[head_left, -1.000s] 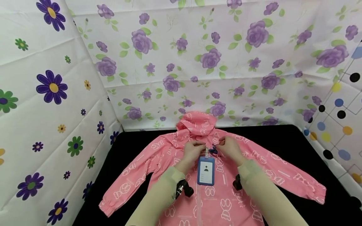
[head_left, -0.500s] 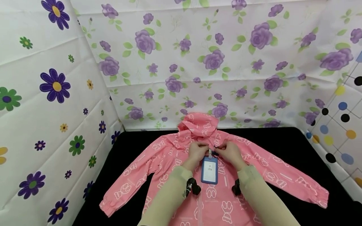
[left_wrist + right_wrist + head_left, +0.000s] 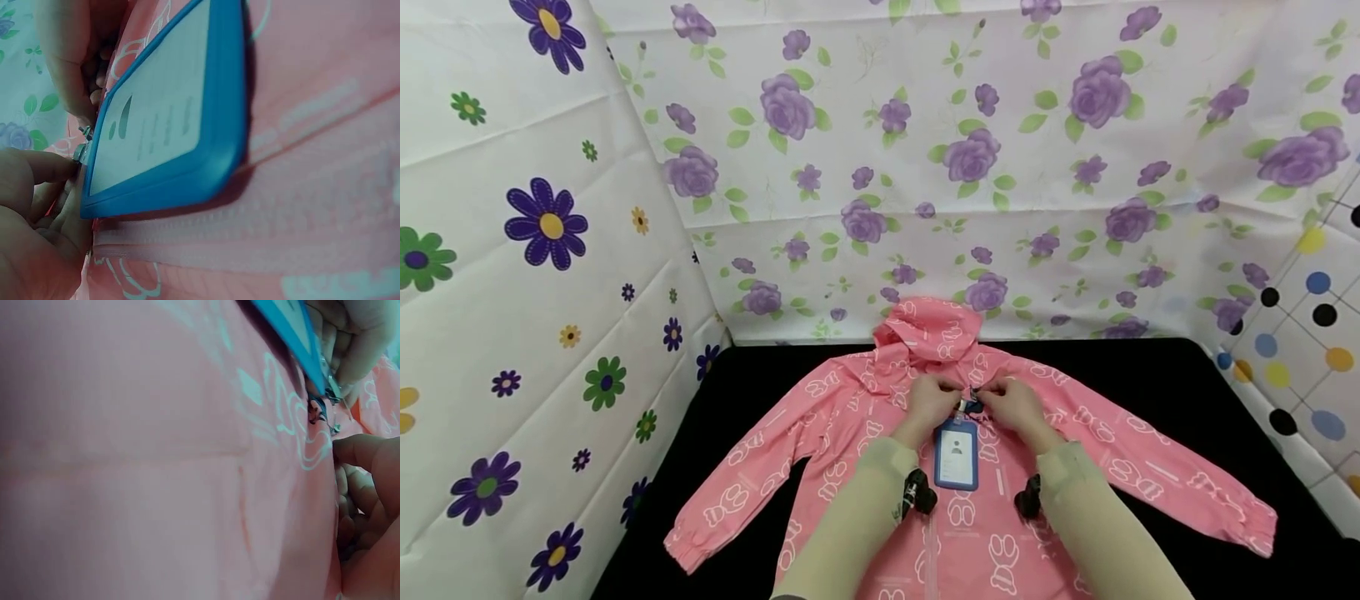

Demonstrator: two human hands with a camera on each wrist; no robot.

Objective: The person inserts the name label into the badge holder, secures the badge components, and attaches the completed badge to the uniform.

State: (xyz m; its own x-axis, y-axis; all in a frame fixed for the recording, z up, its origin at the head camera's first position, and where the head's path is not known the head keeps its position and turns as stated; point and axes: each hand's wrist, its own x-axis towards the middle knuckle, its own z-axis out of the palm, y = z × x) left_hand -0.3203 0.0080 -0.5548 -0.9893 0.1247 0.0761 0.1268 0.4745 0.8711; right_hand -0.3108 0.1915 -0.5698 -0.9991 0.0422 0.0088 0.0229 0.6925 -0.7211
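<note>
A pink jacket [image 3: 850, 417] with white rabbit outlines lies face up. Over its chest, a blue-framed ID badge [image 3: 957, 458] with a white card hangs from a small metal clip [image 3: 961, 408]. My left hand [image 3: 929, 407] pinches that clip between thumb and finger, and the left wrist view shows the badge [image 3: 156, 119] sloping from it. Just across, my right hand [image 3: 1017, 410] pinches the jacket's fabric beside a dark blue emblem [image 3: 974, 406]. In the right wrist view, the right hand's fingertips [image 3: 347, 450] press into the cloth close to the clip.
Black cloth [image 3: 1097, 367] covers the table under the jacket. White floral sheets [image 3: 865, 150] stand behind and at the left, with a dotted one [image 3: 1300, 358] at the right. The jacket's hood [image 3: 931, 321] reaches the back edge, its sleeves [image 3: 1180, 475] spread outward.
My right hand has come left toward the clip, and the two hands are closer together. The emblem, mostly covered half a second ago, shows more now. The camera view has shifted slightly.
</note>
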